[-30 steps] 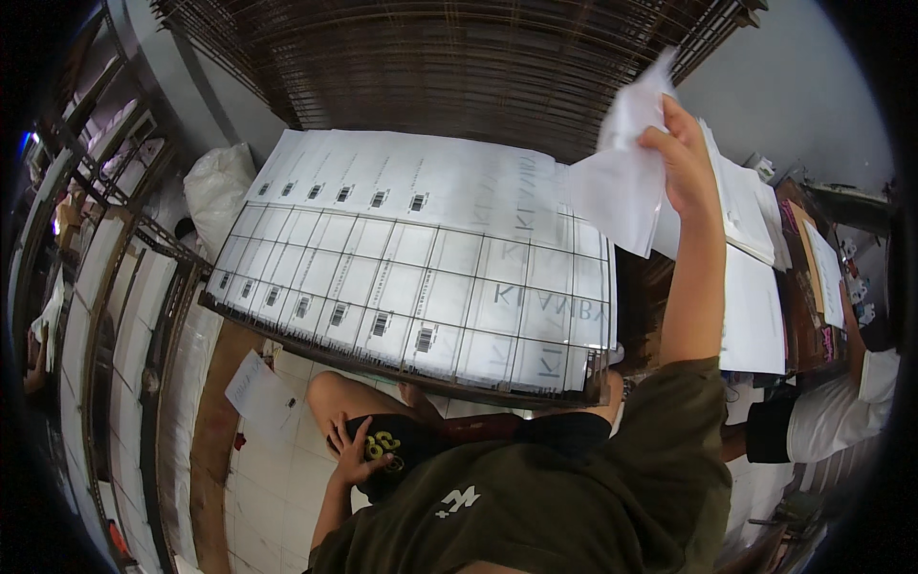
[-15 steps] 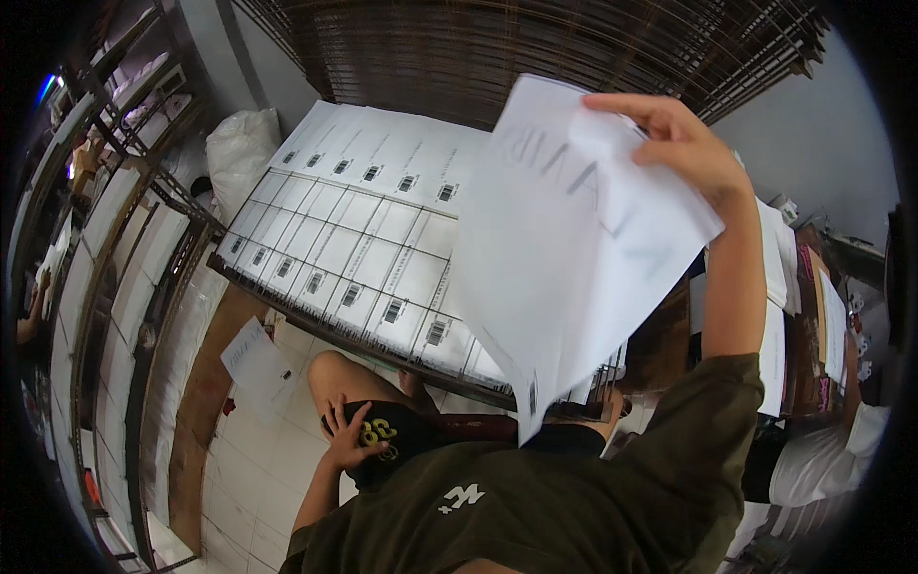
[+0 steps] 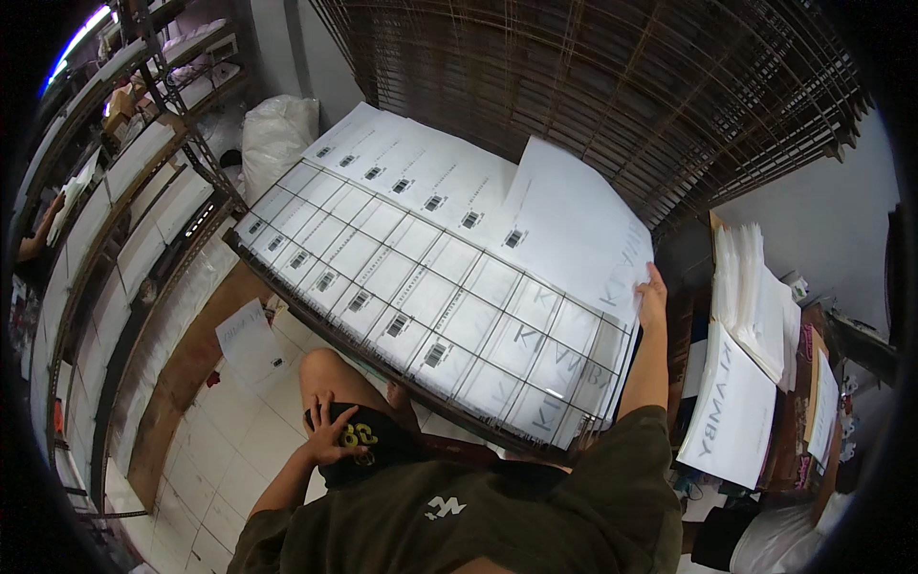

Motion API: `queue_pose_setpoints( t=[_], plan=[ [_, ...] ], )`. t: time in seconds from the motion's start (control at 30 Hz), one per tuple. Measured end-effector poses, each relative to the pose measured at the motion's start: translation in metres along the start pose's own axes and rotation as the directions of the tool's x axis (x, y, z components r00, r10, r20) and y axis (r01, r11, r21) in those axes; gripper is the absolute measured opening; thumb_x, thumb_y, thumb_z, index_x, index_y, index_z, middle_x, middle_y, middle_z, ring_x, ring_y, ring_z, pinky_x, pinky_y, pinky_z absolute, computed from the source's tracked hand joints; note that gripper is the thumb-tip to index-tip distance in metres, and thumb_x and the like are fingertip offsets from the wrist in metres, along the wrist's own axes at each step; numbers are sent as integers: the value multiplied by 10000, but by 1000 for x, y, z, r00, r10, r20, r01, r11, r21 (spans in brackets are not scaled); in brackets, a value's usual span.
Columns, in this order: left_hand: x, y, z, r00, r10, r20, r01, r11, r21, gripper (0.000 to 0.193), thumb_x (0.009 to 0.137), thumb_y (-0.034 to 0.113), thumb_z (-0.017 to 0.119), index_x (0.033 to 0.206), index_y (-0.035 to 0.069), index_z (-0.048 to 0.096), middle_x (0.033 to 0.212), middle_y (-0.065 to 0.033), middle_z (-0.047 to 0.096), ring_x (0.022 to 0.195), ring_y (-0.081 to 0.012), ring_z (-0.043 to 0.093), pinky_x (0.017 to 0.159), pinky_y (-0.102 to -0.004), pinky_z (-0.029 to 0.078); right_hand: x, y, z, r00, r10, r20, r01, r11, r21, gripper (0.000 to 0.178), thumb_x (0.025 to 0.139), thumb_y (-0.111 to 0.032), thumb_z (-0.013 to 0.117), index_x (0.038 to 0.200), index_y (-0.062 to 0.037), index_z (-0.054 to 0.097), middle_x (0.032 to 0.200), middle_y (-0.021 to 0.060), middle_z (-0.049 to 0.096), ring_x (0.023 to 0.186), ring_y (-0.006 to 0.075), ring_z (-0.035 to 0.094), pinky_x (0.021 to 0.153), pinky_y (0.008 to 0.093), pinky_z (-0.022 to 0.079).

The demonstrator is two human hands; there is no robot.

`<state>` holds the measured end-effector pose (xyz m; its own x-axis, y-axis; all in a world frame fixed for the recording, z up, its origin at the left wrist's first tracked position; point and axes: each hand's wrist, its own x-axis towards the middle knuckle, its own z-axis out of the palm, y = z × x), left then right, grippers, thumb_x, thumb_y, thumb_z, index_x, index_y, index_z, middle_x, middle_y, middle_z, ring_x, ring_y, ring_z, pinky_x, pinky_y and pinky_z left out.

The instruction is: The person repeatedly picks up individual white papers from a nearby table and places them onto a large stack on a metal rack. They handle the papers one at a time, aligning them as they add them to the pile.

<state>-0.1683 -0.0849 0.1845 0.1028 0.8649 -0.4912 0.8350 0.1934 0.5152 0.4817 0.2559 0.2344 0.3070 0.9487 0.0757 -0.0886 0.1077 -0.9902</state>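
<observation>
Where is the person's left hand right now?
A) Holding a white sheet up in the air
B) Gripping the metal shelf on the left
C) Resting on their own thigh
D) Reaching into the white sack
C: the left hand lies flat on the person's thigh by the black shorts, while the right hand touches the white sheet on the wire rack.

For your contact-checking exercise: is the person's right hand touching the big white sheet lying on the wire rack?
Touching. The head view shows the right hand with its fingers on the lower right edge of the white sheet atop the wire rack, no gap between them.
</observation>
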Motion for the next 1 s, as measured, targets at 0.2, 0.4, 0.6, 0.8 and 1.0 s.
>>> queue_pose_setpoints(
  t=[0.2,0.4,0.6,0.8,1.0],
  plan=[
    [0,-3,4,1000,-5,-29,6,999,33,997,591,725,717,1445,340,373,1573,-205,-91,1399,-477,-211,1036,-709,-66,19,45,-5,988,136,-76,-147,975,-167,687,702,102,481,1385,48,425,1427,166,431,1090,186,534,832,259,458],
    [4,-2,1,1000,-1,-8,1,1000,28,996,598,727,712,1448,340,366,1572,-204,-97,1394,-473,-227,1035,-710,-70,26,49,-7,987,92,-132,-124,958,-259,666,710,63,524,1371,51,446,1388,187,480,1046,220,576,807,282,482],
    [4,4,-3,1000,7,10,-7,1000,10,1001,598,736,708,1451,343,360,1572,-203,-103,1394,-469,-235,1038,-703,-82,27,53,-9,986,73,-149,-119,937,-328,654,703,61,553,1352,46,475,1387,193,479,1119,237,564,851,291,485],
    [3,2,-2,1000,-1,8,1,1000,18,1000,598,731,712,1449,341,364,1572,-207,-95,1399,-474,-213,1039,-701,-79,26,52,-7,984,126,-129,-160,938,-307,652,709,68,562,1354,34,477,1370,172,497,1139,234,551,903,302,463],
    [7,-3,1,999,32,-20,-33,999,-29,994,603,721,721,1447,326,372,1563,-238,-75,1404,-472,-195,1049,-684,-75,34,73,-28,981,-152,-118,52,800,-598,604,720,18,609,1318,-17,528,1348,160,526,1179,281,544,982,351,432]
  ],
)
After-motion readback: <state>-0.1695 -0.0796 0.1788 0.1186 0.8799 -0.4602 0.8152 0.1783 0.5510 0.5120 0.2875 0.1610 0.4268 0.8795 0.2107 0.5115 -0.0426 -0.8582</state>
